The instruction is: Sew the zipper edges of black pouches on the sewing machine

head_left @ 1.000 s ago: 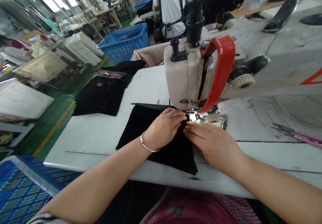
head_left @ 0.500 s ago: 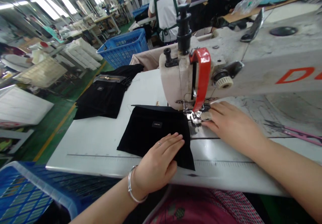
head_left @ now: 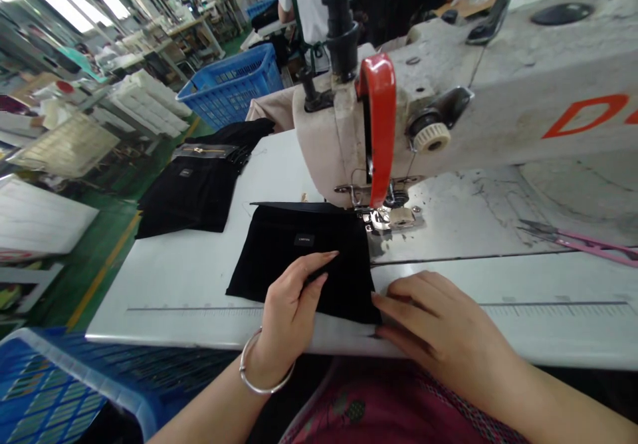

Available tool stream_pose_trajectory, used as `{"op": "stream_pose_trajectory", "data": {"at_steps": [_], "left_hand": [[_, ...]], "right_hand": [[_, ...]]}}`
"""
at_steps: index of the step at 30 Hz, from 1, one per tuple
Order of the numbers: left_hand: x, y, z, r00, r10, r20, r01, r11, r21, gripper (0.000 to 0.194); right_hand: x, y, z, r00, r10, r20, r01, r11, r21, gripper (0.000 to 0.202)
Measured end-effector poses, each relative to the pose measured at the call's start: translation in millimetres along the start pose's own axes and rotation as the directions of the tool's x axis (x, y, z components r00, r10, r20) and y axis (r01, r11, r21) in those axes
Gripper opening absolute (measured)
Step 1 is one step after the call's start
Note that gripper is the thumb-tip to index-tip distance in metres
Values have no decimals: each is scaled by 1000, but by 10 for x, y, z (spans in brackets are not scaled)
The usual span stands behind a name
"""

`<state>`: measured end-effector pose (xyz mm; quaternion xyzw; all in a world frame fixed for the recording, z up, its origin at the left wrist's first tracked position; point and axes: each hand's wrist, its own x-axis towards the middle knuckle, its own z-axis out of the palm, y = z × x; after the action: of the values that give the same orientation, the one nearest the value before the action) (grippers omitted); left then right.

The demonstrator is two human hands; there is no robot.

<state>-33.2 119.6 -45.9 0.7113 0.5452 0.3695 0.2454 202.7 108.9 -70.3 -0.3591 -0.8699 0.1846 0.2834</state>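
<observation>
A black fabric pouch piece (head_left: 279,264) with a small dark label lies flat on the white sewing table, its upper right edge at the presser foot (head_left: 381,219) of the sewing machine (head_left: 319,138). My left hand (head_left: 289,308) rests over the piece's lower middle, thumb and forefinger apart, with a silver bangle at the wrist. At the piece's lower right corner is my right hand (head_left: 433,318), its fingertips and thumb closed about the edge. Part of the thumb's contact is hard to make out.
Pink-handled snips (head_left: 578,239) lie to the right on the machine bed. Stacked black pouches (head_left: 194,195), one showing a zipper, sit at the table's left. A blue basket (head_left: 124,391) stands below left, another blue basket (head_left: 232,85) behind. A person (head_left: 312,5) stands beyond.
My right hand has come away from the presser foot, down to the piece's lower right corner. My left hand has shifted left, its thumb and forefinger now spread. The view has tilted slightly.
</observation>
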Motion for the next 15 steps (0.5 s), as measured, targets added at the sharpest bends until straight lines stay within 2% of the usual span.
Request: {"op": "stream_pose_trajectory", "data": {"at_steps": [2, 5, 8, 10, 12, 14, 15], "left_hand": [[3, -12, 0, 1000, 25, -2, -25, 1000, 9, 27], [5, -24, -23, 999, 46, -8, -46, 999, 23, 29], [7, -27, -57, 984, 155, 91, -160, 986, 50, 37], [14, -23, -66, 921, 301, 247, -336, 935, 115, 42], [27, -13, -51, 814, 407, 415, -516, 834, 194, 43], [48, 2, -18, 730, 441, 522, -624, 742, 245, 41], [60, 12, 1, 710, 441, 548, -647, 716, 262, 40]], "right_hand": [[30, -37, 34, 999, -40, -6, 41, 998, 48, 20], [61, -67, 4, 992, -118, 33, 115, 990, 84, 22], [46, -60, -37, 990, -118, 73, 115, 993, 42, 21], [28, -42, -39, 989, -126, 82, 124, 992, 28, 21], [13, -22, -24, 986, -149, 72, 145, 988, 47, 20], [5, -6, -6, 986, -158, 43, 155, 985, 76, 20], [4, 1, 1, 986, -161, 30, 158, 983, 92, 20]]}}
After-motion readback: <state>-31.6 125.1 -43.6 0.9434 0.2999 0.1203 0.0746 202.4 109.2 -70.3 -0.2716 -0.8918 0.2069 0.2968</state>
